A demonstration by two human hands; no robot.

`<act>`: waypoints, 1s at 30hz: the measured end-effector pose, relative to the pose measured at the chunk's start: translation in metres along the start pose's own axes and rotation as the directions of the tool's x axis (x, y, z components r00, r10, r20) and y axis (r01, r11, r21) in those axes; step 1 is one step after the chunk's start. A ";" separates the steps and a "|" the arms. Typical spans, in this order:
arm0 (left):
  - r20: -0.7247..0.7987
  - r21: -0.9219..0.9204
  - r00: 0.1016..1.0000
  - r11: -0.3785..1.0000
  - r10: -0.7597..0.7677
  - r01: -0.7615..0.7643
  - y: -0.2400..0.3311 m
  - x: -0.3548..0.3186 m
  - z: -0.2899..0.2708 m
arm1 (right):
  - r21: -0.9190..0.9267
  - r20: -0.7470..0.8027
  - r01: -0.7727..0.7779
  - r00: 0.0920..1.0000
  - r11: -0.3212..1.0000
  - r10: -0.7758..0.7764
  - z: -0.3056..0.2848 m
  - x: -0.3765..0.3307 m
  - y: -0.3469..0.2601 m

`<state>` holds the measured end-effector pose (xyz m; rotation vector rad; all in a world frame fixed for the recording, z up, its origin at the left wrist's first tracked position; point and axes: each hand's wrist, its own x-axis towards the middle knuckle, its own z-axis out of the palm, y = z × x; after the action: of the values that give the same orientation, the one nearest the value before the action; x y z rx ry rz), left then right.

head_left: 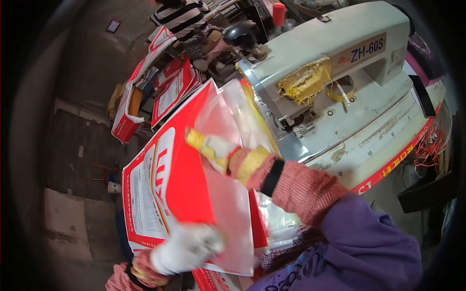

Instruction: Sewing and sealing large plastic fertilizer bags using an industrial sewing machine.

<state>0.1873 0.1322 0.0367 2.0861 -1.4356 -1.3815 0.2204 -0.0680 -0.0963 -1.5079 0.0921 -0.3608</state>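
A large red and white printed bag stands tilted in front of me, with a clear plastic liner showing along its right side. My left hand, in a white glove and blurred by motion, is closed on the bag's near edge. Farther up, my right hand wears a white glove with yellow tape on its fingers. It grips the bag's edge where red sheet and liner meet; its thumb is partly hidden. Just right of the bag stands a pale industrial sewing machine, its needle area close to the liner.
More red and white bags lie stacked at the far left. A person in a striped top sits beyond them. The machine's bed carries a tape roll and a dark phone-like slab. Red threads hang at the right.
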 end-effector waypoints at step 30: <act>-0.697 0.672 0.645 -0.027 0.314 0.740 -0.014 0.182 -0.191 | -0.636 0.299 0.176 0.954 0.751 0.030 0.045 0.000 0.018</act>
<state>0.3608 -0.0666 0.0255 3.1201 -1.7580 1.2571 0.2361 -0.0242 -0.1110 -2.2665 -0.0909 -0.1611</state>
